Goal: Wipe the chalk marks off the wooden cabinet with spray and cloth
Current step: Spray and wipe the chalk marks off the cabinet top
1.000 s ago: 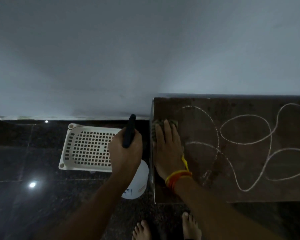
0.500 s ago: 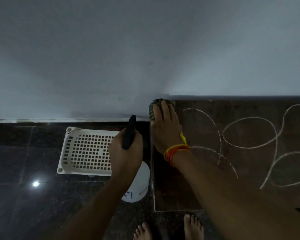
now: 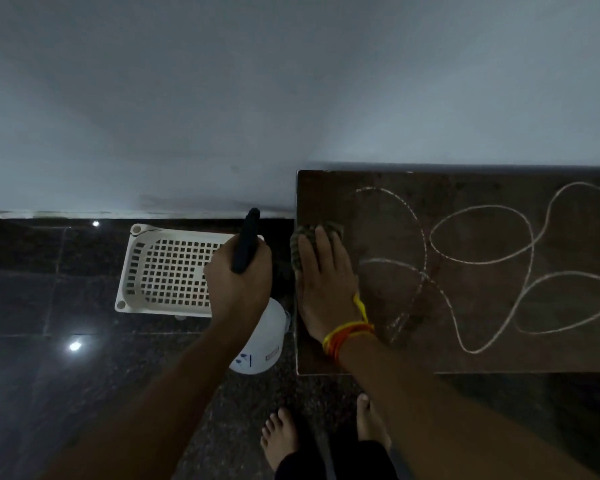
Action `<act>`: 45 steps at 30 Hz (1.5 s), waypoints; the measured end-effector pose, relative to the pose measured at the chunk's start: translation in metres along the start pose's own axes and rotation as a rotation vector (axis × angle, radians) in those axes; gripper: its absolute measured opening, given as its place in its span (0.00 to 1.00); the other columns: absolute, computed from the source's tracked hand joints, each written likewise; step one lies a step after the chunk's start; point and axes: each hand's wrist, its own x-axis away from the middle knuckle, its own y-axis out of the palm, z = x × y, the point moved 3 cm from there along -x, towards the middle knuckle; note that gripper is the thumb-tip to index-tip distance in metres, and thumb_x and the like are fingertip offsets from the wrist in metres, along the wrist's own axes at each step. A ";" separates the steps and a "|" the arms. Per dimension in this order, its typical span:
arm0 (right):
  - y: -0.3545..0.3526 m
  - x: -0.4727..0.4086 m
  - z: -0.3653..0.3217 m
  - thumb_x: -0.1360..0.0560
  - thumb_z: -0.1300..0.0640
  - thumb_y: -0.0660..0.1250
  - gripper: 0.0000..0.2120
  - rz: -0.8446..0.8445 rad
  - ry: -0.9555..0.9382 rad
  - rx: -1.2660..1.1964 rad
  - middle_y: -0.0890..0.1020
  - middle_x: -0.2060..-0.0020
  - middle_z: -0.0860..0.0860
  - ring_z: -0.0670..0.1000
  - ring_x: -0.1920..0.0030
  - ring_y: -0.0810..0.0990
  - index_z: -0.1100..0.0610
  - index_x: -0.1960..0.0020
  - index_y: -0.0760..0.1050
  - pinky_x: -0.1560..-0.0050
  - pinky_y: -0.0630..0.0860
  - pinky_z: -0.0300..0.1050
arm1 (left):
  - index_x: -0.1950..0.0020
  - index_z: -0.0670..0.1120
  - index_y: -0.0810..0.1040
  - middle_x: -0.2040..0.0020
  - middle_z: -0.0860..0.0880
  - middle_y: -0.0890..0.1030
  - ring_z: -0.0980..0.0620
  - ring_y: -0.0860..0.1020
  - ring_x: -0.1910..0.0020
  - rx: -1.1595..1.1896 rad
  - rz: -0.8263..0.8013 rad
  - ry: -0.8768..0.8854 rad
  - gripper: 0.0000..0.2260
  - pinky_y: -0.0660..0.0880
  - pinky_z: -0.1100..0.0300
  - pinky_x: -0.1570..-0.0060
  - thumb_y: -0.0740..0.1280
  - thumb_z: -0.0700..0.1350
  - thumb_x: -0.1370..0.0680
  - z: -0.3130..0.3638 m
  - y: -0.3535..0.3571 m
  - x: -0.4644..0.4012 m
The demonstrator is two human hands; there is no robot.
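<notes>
Dark brown wooden cabinet top (image 3: pixel 482 348) at 3 o'clock against a pale grey wall (image 3: pixel 291 81), looping white chalk marks (image 3: pixel 478 261) across it. Your right hand (image 3: pixel 326 285) presses flat, fingers straight, on a dark ribbed cloth (image 3: pixel 297 251) at its left edge. Your left hand (image 3: pixel 238 284) grips the black-handled white spray bottle (image 3: pixel 260 348) over dark polished floor tiles (image 3: pixel 66 375); a white perforated plastic basket (image 3: pixel 167 268) lies at 9 o'clock

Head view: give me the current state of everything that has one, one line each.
Cabinet: top partly wiped at the left end.
Chalk marks: loops at right intact, left ones faint and smeared.
Cloth: flat under the right hand, at the top's left edge.
Spray bottle: held off the floor by the left hand.
Basket: on the floor, nothing visible inside.
</notes>
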 end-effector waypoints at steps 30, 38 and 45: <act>-0.001 0.152 0.037 0.32 0.54 0.73 0.34 -0.048 0.062 -0.018 0.67 0.30 0.60 0.62 0.29 0.66 0.55 0.30 0.63 0.32 0.66 0.58 | 0.63 0.44 0.75 0.67 0.38 0.75 0.38 0.76 0.68 0.004 0.063 0.069 0.10 0.78 0.39 0.63 0.66 0.42 0.22 -0.010 -0.004 0.079; -0.004 0.086 0.059 0.23 0.54 0.57 0.24 -0.029 0.043 -0.065 0.62 0.27 0.60 0.62 0.26 0.58 0.55 0.27 0.59 0.29 0.61 0.59 | 0.61 0.39 0.77 0.63 0.32 0.79 0.30 0.79 0.62 0.024 0.057 0.036 0.10 0.79 0.38 0.63 0.66 0.44 0.23 -0.001 0.022 0.090; -0.007 0.121 0.079 0.25 0.55 0.64 0.27 -0.005 0.040 -0.039 0.65 0.28 0.61 0.63 0.28 0.62 0.57 0.29 0.62 0.31 0.65 0.59 | 0.60 0.40 0.77 0.63 0.31 0.79 0.30 0.79 0.63 0.039 0.020 0.034 0.10 0.79 0.35 0.62 0.66 0.46 0.25 0.019 0.032 0.097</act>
